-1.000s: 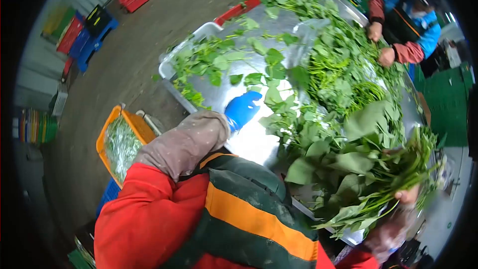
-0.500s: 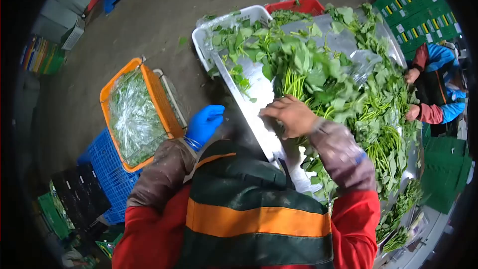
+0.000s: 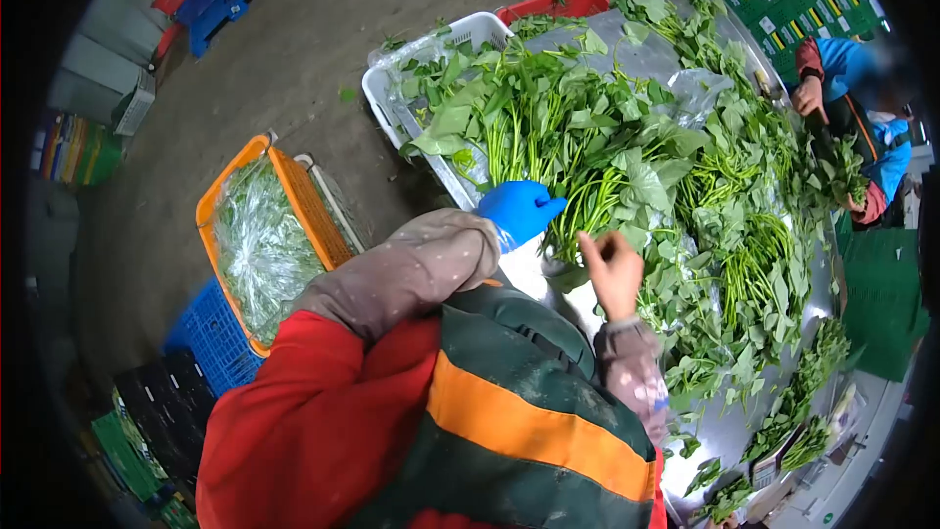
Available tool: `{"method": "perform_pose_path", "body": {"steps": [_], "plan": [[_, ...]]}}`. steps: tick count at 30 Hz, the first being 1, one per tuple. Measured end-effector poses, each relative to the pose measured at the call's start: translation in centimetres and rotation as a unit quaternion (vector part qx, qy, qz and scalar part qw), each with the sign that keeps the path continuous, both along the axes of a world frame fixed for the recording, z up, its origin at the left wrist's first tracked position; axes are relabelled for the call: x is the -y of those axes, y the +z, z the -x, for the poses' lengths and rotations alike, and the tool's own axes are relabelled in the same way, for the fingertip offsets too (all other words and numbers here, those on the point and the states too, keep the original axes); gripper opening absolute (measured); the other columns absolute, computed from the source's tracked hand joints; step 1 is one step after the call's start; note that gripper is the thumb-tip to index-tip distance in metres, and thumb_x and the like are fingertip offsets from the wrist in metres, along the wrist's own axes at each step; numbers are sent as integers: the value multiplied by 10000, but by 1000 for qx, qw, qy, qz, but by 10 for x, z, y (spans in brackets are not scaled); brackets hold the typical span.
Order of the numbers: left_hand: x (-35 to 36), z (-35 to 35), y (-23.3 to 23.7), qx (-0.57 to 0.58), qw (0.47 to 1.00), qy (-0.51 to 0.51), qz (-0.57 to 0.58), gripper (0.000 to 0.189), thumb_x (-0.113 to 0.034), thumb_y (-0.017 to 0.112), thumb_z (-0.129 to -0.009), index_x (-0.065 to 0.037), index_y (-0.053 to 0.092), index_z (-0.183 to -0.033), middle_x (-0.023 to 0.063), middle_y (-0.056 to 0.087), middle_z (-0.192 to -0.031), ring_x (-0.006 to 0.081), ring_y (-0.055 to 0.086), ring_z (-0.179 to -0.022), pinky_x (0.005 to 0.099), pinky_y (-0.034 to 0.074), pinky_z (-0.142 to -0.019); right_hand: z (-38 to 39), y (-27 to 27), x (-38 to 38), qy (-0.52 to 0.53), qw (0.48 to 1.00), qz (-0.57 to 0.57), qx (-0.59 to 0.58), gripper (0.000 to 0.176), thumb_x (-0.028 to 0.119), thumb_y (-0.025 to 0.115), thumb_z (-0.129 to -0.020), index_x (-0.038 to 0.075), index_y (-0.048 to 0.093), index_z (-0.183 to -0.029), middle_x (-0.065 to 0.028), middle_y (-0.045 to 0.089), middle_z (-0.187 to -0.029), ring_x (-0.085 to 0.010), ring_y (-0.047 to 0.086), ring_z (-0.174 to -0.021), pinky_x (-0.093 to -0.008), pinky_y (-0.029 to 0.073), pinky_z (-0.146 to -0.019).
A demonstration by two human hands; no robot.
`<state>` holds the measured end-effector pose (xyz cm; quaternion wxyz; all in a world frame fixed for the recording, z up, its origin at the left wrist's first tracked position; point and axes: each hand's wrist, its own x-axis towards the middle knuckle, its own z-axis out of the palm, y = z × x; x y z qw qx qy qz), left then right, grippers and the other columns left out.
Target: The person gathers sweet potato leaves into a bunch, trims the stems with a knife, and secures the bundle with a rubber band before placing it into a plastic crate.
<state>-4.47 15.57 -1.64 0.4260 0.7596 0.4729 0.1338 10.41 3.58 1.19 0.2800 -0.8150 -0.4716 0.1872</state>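
My left hand (image 3: 519, 213), in a blue glove, is at the near ends of a bunch of leafy greens (image 3: 514, 132). Its fingers are curled against the stems, partly hiding them. Just to the right, my bare right hand (image 3: 615, 272) is raised near another cluster of green stems (image 3: 592, 206), thumb and forefinger apart and nothing seen between them. Both hands are over the near left part of a metal table (image 3: 720, 436) heaped with more greens (image 3: 754, 264).
Left of me, an orange crate (image 3: 308, 206) with plastic-wrapped greens sits over a blue crate (image 3: 220, 333). A white basket (image 3: 377, 98) and a red basket (image 3: 583, 2) stand beyond the table. At right, a co-worker's hand (image 3: 811, 98) is near stacked green crates (image 3: 798, 0).
My left hand has come from beside the table to the stems. My right hand has drawn back and turned upward. Some greens have shifted left; the co-worker has lifted a bunch.
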Motion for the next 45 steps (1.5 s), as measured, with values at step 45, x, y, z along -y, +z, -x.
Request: {"method": "perform_pose_path", "body": {"steps": [45], "plan": [[33,-28,57,-153,906,-389,-70,481,-500,623,-718,-75,676,-937,135,645,-807,265,617,-794,350,477,-692,-55,35,57,-200,818,-338,-419,80,45,620,-814,28,546,-792,-56,599,-723,-82,497,-544,-199,417,-499]]}}
